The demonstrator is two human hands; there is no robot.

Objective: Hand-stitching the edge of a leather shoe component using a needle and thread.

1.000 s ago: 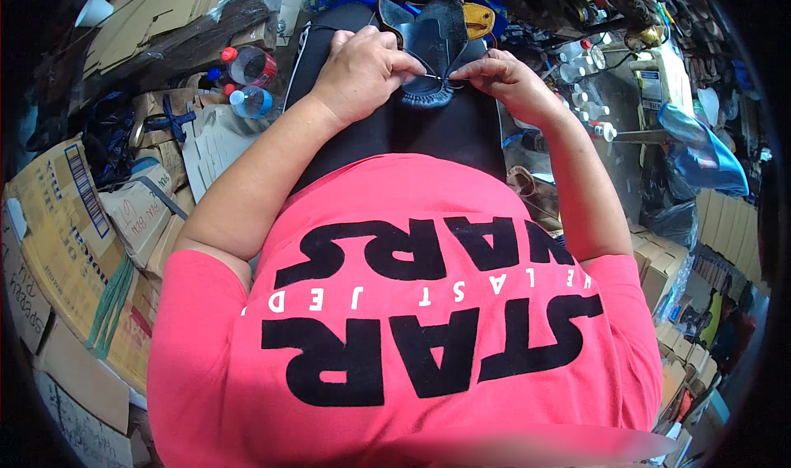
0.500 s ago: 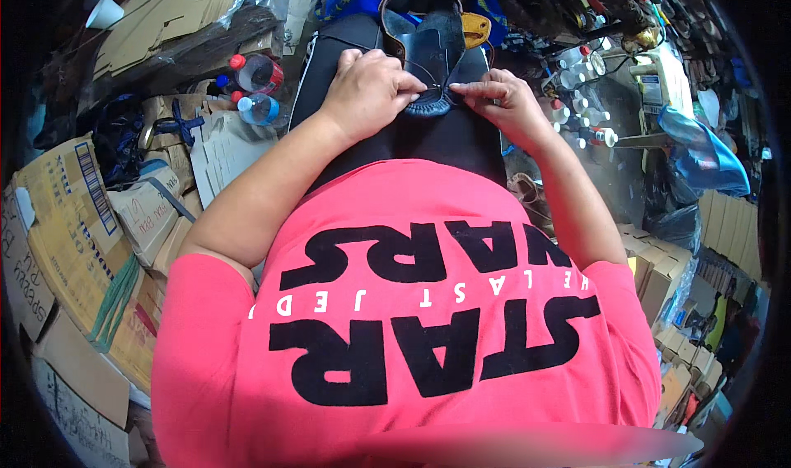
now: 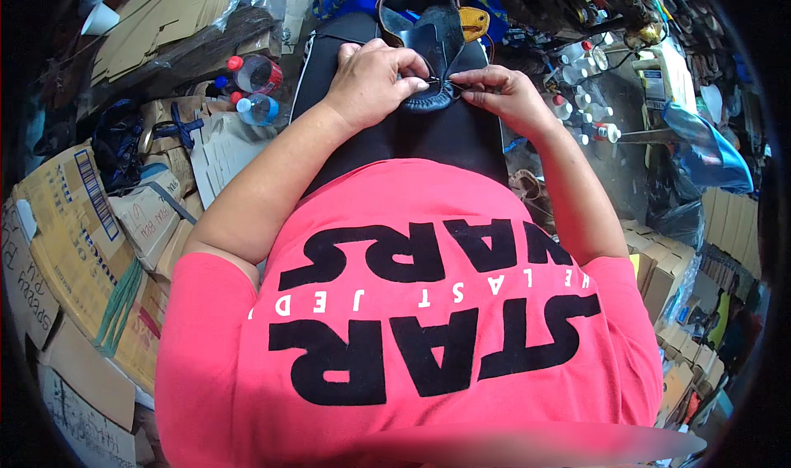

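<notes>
On my lap, between my knees, lies a black leather shoe [image 3: 430, 103], its rounded toe toward me and puckered along the edge. My left hand [image 3: 375, 82] is closed at the left of the toe, thumb and fingers pinching the leather by the seam. A small dark thin tip shows at these fingertips, too fine to name. Opposite it, my right hand [image 3: 507, 97] pinches close to the right edge of the toe; what sits between its fingertips is too small to make out. The shoe's wide back opening points away from me.
A tan leather piece [image 3: 474, 23] lies beside the shoe. Bottles with red and blue caps [image 3: 257, 74] stand at the left, and several white bottles [image 3: 587, 109] at the right. Cardboard boxes [image 3: 78, 212] crowd the left side; a blue plastic bag [image 3: 709, 151] hangs at the right.
My left fingers have shifted slightly up and curled further over the shoe's inside. My right fingertips have moved a little down at the toe edge. The thread loop seen earlier is less visible.
</notes>
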